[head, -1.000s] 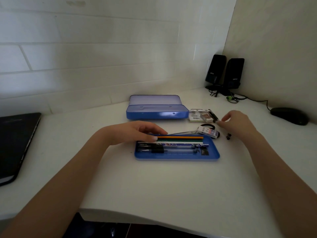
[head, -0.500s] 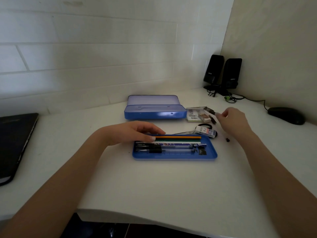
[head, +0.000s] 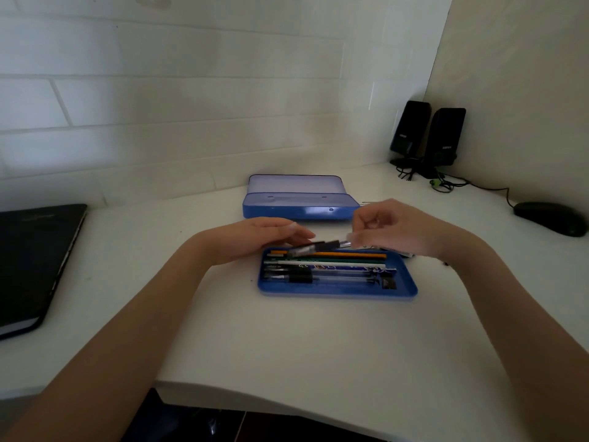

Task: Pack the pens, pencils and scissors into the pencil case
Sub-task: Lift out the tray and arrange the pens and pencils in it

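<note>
pinching a pen (head: 322,246), right hand (head: 395,231); left hand (head: 255,239) flat; speaker (head: 446,138) logos unreadable.

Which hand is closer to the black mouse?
Right. The right hand is over the blue tray's far edge, pinching a pen, on the black mouse's side. The left hand rests further away, at the tray's left end.

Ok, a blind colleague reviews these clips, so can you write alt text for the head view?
A person's right hand pinches a black pen above a blue tray of pens and pencils, while the left hand rests at its far left edge. Behind, an open blue pencil case sits on the white desk.
</note>
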`<state>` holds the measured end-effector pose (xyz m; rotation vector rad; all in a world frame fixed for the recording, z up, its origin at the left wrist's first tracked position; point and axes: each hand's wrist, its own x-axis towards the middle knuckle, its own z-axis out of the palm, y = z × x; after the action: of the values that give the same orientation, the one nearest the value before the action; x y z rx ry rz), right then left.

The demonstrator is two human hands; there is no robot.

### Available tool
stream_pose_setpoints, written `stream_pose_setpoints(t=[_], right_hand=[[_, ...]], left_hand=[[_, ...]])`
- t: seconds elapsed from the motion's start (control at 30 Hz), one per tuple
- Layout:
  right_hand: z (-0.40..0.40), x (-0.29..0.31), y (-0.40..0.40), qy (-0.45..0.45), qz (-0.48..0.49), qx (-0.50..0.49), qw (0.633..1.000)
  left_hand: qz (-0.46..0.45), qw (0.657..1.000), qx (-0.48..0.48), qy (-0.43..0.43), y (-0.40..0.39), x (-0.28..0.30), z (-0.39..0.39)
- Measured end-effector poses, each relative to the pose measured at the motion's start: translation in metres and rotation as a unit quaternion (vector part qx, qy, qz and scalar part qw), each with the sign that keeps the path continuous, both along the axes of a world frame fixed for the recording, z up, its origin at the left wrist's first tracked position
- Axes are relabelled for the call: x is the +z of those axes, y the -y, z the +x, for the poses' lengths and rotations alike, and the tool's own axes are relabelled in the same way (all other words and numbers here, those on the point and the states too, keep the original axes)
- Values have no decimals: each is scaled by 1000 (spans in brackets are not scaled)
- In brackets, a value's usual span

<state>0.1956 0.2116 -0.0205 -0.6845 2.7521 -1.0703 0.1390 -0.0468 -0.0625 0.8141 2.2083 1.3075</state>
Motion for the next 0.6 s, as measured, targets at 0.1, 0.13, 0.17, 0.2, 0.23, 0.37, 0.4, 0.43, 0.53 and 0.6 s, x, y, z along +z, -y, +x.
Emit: stream_pose_setpoints(t=[0.1,0.13,0.17,0.2,0.23,0.37,0.4,0.43,0.53,0.6], right_hand=[[1,-4,9,2,57,29,998],[1,-5,11,3,71,31,997],[2,-6,14,5,83,31,996],[2,-8,17,10,90,34,995],[2,-10,19,13,94,39,995],[2,-18,28,-19,143,49,988],[2,-21,30,-31,150,56,987],[2,-24,32,-44,157,61,985],[0,-30,37,-87,185,52,977],[-1,-29,36,-82,180,40,979]], left_hand=[[-3,1000,-14,11,0,0,-1],[-12,1000,-23,9,0,0,-1],[-20,999,-33,9,1,0,-1],[-25,999,-43,13,1,1,-1],[-26,998,-52,20,2,1,-2],[-44,997,-66,23,1,4,0],[-51,996,-72,21,1,4,0],[-57,995,-78,17,1,3,0],[-63,994,-89,7,2,2,0],[-57,994,-89,6,2,1,-1]])
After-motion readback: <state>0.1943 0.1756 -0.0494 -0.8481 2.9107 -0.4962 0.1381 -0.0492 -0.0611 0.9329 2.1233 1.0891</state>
